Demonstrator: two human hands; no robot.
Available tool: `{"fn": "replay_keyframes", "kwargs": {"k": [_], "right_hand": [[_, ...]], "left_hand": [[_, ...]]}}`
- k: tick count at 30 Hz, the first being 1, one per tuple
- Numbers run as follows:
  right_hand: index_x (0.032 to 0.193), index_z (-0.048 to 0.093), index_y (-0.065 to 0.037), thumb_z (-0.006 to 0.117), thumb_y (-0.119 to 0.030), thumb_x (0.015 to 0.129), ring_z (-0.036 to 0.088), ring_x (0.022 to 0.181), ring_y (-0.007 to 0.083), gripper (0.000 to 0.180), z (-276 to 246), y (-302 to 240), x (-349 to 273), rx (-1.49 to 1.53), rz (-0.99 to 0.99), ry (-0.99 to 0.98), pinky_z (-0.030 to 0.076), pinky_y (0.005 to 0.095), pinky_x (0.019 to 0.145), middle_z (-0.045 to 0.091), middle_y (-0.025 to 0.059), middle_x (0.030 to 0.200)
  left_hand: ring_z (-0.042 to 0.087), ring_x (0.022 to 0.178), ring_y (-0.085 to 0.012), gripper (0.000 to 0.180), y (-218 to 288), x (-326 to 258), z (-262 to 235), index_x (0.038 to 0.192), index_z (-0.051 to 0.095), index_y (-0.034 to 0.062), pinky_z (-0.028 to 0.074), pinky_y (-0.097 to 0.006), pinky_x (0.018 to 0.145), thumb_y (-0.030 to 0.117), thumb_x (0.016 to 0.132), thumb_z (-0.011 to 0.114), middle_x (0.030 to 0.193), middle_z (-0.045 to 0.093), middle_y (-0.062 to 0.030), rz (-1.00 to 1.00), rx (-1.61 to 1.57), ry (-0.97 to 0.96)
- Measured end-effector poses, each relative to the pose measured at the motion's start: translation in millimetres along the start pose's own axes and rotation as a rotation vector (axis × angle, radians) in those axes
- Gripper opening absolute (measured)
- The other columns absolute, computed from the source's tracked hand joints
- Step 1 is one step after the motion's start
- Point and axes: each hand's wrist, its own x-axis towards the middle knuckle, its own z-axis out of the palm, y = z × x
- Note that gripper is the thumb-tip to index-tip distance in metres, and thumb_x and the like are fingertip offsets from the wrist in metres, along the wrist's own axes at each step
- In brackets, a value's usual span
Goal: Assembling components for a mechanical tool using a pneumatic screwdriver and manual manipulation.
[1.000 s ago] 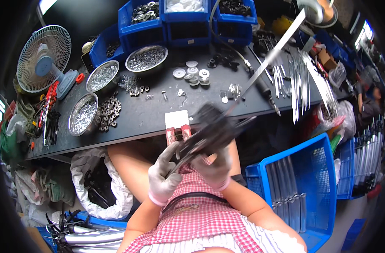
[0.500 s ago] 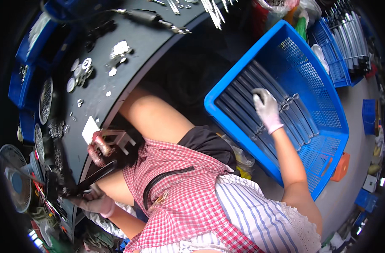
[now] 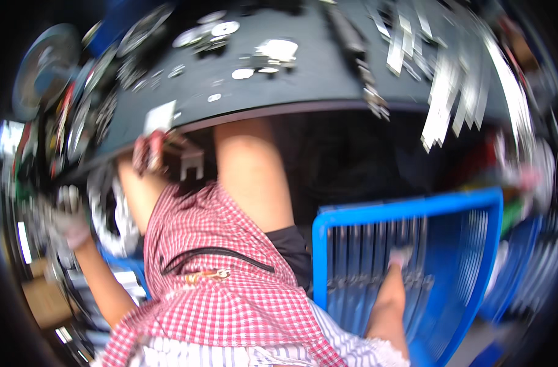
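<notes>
My right hand [image 3: 401,254], in a pale glove, reaches into a blue plastic crate [image 3: 407,211] at the right. It lies over a row of long grey metal tubes [image 3: 364,244] with ring-like ends; motion smears its fingers, so I cannot make out a grip. My left hand [image 3: 73,221], also gloved, is out at the left, below the table's left end. Its fingers are blurred, and whether they hold anything does not show. At the table edge, above my lap, is a red clamp-like fixture [image 3: 149,153] with a white plate [image 3: 160,117] beside it.
On the dark table [image 3: 260,85] lie round metal discs [image 3: 225,28], a white-topped stack of parts [image 3: 279,52], a dark power driver [image 3: 352,40] and several flat metal strips [image 3: 444,92]. A fan [image 3: 46,70] stands far left. Below it sits a cardboard box [image 3: 46,300].
The whole view has swung, so the table now runs across the top and the crate sits lower right. My left hand appears farther left, apart from the dark bar; my right hand stays over the tubes.
</notes>
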Motion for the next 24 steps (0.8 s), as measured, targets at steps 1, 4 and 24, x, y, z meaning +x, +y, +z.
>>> {"fn": "replay_keyframes", "kwargs": {"k": [1,4,24], "right_hand": [[0.146,0.03,0.003,0.057,-0.04,0.088,0.033,0.14,0.0317,0.077,10.0,38.5,35.5,0.022,0.001,-0.025,0.029,0.0389,0.115,0.033,0.0222,0.15],[0.133,0.05,-0.004,0.071,-0.044,0.075,0.056,0.119,0.0369,0.074,-11.2,0.5,4.3,0.184,0.158,0.03,0.05,0.0436,0.096,0.054,0.0218,0.132],[0.129,0.047,0.006,0.043,-0.052,0.094,0.049,0.126,0.035,0.068,-429.2,4.5,-190.4,2.304,-0.455,1.003,0.036,0.0497,0.11,0.046,0.0207,0.138]], "left_hand": [[0.064,0.083,-0.0199,0.066,-23.6,-9.4,17.5,0.138,0.039,0.0135,0.056,-0.034,0.07,0.021,0.081,0.071,0.107,0.063,-0.0112,-0.263,-0.372,0.081],[0.044,0.044,-0.0139,0.058,97.3,3.4,32.0,0.102,0.06,-0.0095,0.04,-0.027,0.046,0.046,0.088,0.064,0.06,0.055,-0.0048,-0.846,-0.866,0.456],[0.04,0.039,-0.0034,0.027,153.3,-32.4,87.3,0.089,0.062,0.0063,0.027,-0.02,0.038,0.031,0.094,0.055,0.053,0.053,0.0005,-0.667,-0.845,-0.68]]}}
